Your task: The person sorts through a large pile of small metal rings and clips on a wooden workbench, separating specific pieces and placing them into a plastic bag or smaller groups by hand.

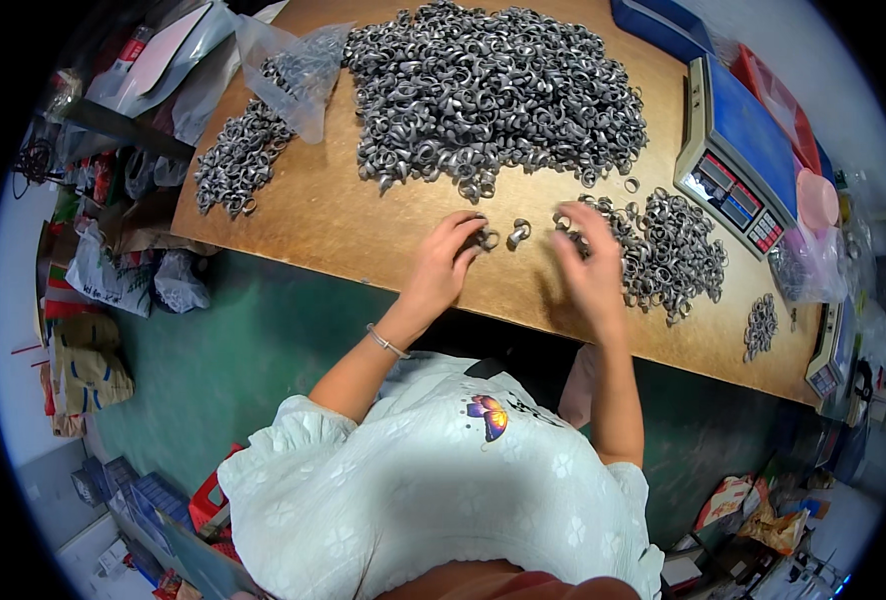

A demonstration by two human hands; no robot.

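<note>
My left hand (441, 262) is closed at the near side of the table, its fingertips pinching a small grey metal ring (489, 239). Just right of it, a couple of loose metal rings (519, 233) lie on the wood. My right hand (593, 265) hovers at the left edge of a smaller pile of rings (675, 250), slightly blurred. Its thumb and fingers are apart, with a few rings close by its fingertips; I make out none held. Beyond both hands spreads a large heap of similar rings (493, 95).
A clear plastic bag (298, 75) rests by another ring pile (238, 160) at the left. On the right stand a blue-topped scale (743, 150), a blue tray (663, 28), a red tray (778, 105) and a small ring cluster (761, 328). The wooden table's (363, 255) front edge runs beneath my forearms.
</note>
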